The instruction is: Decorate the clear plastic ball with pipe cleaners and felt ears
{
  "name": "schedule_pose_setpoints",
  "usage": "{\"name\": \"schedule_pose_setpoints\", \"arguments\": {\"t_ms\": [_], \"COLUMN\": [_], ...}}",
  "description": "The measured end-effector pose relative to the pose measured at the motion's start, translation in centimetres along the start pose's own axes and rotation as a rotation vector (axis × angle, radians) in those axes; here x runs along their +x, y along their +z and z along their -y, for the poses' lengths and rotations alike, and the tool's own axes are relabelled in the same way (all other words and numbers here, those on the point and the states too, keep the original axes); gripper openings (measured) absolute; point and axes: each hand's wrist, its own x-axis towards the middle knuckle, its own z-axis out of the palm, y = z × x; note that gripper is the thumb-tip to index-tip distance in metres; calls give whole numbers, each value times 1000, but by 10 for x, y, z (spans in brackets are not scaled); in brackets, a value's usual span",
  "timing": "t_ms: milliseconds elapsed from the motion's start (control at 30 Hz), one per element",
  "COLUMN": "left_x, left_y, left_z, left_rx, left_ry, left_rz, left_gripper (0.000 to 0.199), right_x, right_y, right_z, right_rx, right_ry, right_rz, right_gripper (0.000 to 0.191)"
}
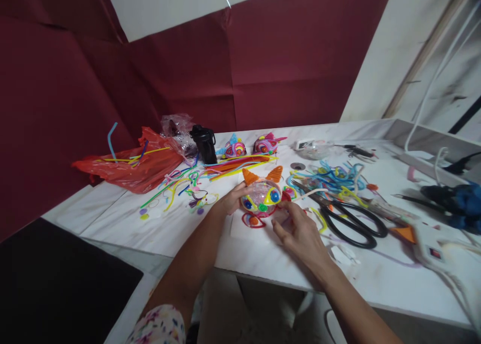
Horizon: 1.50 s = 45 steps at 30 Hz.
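Clear round plastic figure with orange ears (260, 196): left of the black-handled metal scissors (327, 204)
Left hand (233, 199): gripping its side
Right hand (300, 230): curled at its edge; cannot tell whether pinching

I could slip a hand in over the bare white marbled tabletop (248, 260) between left forearm (199, 249) and right forearm (340, 289). From the right, big black-handled metal scissors (326, 204) and the white, orange-nozzled glue gun (429, 240) block me; farther back, an upright black lidded bottle (204, 144).
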Motion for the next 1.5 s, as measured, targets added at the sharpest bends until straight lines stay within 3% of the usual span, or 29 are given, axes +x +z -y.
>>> {"name": "schedule_pose_setpoints", "arguments": {"t_ms": [133, 300, 667, 1033, 1500], "left_x": [-1, -2, 3, 7, 9], "left_y": [4, 9, 8, 9, 4], "left_z": [-2, -5, -2, -2, 4], "left_rx": [-6, -29, -43, -103, -46], "left_ry": [-10, -16, 29, 23, -10], "left_rz": [-31, -46, -61, -86, -153], "left_gripper": [59, 55, 55, 38, 43], "right_x": [5, 17, 36, 40, 42], "right_y": [0, 5, 4, -3, -15], "right_z": [6, 19, 11, 16, 17], "right_rx": [-144, -204, -29, 11, 46], "right_ry": [-63, -107, -10, 60, 102], "right_rz": [-129, -140, 10, -11, 103], "right_gripper": [42, 68, 61, 61, 67]}}
